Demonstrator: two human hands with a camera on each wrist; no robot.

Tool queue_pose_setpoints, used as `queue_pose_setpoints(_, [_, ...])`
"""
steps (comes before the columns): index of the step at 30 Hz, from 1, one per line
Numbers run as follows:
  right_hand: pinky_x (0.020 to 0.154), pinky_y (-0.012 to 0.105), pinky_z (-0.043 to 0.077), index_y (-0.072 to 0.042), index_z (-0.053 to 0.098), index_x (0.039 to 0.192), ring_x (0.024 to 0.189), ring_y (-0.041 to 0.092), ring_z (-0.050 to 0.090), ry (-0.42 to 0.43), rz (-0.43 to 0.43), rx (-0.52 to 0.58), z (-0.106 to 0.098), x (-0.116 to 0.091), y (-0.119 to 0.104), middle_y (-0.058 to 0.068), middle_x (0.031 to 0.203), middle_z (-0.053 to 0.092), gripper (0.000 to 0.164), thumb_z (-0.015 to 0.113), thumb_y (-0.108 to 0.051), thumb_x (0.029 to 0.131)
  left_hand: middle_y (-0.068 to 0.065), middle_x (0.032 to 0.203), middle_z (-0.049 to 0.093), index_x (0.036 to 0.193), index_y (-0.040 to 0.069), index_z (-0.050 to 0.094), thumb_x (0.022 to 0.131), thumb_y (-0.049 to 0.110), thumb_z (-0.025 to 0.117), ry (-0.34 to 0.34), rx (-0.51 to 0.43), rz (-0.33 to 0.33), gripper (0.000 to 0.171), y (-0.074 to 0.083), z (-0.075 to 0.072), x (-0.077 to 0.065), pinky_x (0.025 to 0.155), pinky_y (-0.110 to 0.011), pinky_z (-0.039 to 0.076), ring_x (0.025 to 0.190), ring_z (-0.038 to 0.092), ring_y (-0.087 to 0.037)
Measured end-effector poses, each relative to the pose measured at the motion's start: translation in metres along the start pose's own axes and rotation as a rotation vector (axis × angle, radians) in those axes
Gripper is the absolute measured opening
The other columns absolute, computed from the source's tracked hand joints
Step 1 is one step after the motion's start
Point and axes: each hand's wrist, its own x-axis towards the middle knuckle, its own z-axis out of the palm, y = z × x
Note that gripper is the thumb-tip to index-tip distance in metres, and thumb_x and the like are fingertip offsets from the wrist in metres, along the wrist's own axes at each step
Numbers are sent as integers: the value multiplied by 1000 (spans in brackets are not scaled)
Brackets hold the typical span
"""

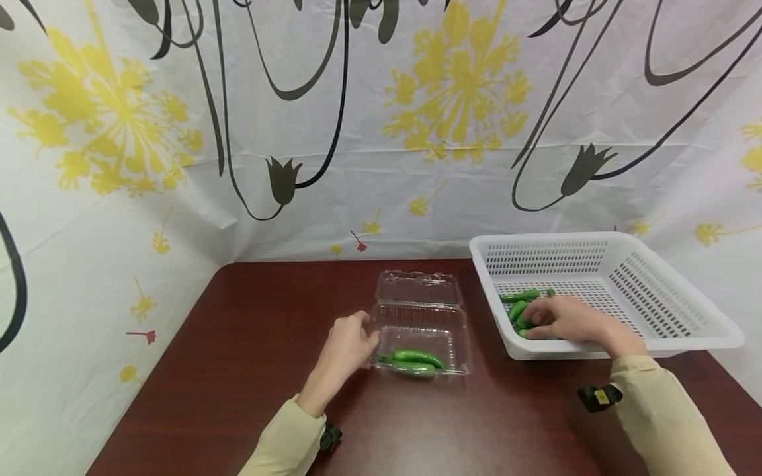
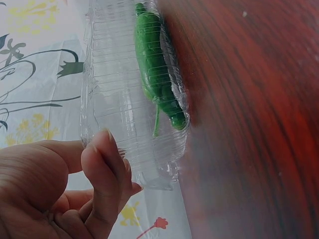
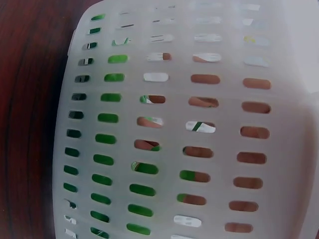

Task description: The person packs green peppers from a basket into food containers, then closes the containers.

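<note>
1. Left hand [image 1: 348, 340]: thumb and fingers pinch the left side of the clear container [image 1: 417, 325].
2. Right hand [image 1: 565, 319]: inside the white basket [image 1: 673, 344], at green peppers [image 1: 516, 311] on its left; grasp cannot be told.
3. Container peppers [image 1: 419, 359]: lie along the near side; open lid [image 1: 419, 289] far.
4. Table [image 1: 268, 330]: dark red, beneath.

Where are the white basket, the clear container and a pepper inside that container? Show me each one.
White basket [image 1: 585, 289], head view: bare floor.
Clear container [image 1: 418, 338], head view: bare bottom.
Green pepper [image 2: 151, 52], left wrist view: its side.
</note>
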Motion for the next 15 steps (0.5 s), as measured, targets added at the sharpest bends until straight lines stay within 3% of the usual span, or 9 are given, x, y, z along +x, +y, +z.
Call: queue_pose_setpoints(15, [76,41,50,-10,74,109,87,16,61,-50,-29,-3,1,6,7,-2,95,68,26,79,-22,86,2,59,59,122,-11,61,92,5,68,-10,-4,-6,35,1,-2,0,49,-24,52,38,57,-4])
